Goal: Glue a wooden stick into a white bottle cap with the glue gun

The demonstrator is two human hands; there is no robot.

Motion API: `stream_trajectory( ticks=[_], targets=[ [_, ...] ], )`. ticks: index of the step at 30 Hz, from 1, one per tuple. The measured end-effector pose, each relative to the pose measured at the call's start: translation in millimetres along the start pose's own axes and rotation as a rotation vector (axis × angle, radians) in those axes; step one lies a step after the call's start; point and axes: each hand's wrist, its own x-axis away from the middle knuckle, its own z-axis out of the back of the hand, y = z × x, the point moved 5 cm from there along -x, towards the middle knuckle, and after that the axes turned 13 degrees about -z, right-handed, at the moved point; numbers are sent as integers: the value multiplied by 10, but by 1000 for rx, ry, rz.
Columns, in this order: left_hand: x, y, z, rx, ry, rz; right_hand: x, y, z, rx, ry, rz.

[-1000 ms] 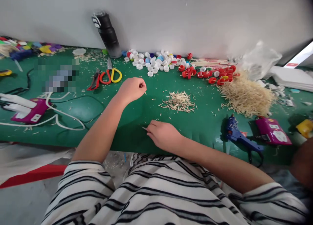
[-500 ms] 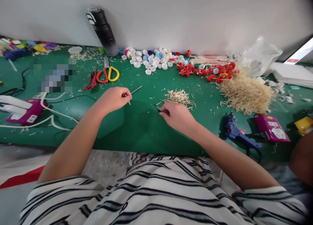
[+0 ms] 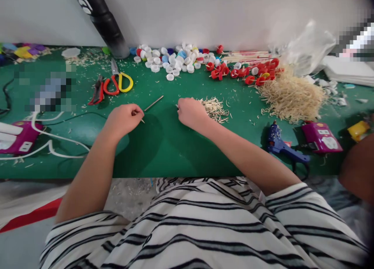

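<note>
My left hand (image 3: 124, 119) is closed in a pinch on a thin wooden stick (image 3: 154, 103). The stick slants up and to the right, and its short lower end pokes out below my fingers. My right hand (image 3: 191, 112) is also closed, to the right of the stick's upper end and apart from it. Only a tiny tip shows at its fingers, so what it grips is hidden. Just behind that hand lies a small heap of short pale wood slivers (image 3: 216, 108), partly covered by the wrist.
Scissors (image 3: 119, 80) and red-handled pliers (image 3: 97, 90) lie back left, near a black bottle (image 3: 106, 27). Bottle caps (image 3: 175, 60) and threaded red caps (image 3: 244, 72) line the wall. At right are pale shavings (image 3: 292, 95), a blue glue gun (image 3: 282, 144) and a purple power block (image 3: 321, 137).
My right hand has moved left and up, away from the wood slivers. A dark item that showed at its fingers is now mostly hidden. My left hand still holds the stick; the view has shifted.
</note>
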Motion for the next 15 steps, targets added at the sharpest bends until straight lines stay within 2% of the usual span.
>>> stream_trajectory(
  ticks=[4, 8, 12, 15],
  targets=[
    [7, 2, -36, 14, -3, -2, -56, 178, 102, -3, 20, -98],
    [34, -34, -46, 38, 25, -21, 77, 269, 186, -28, 49, -86],
    [48, -39, -65, 83, 33, -20, 536, 351, 220, -63, 83, -2],
    [45, -25, -71, 110, 69, -13, 969, 380, 91, -69, 9, 86]
  ],
)
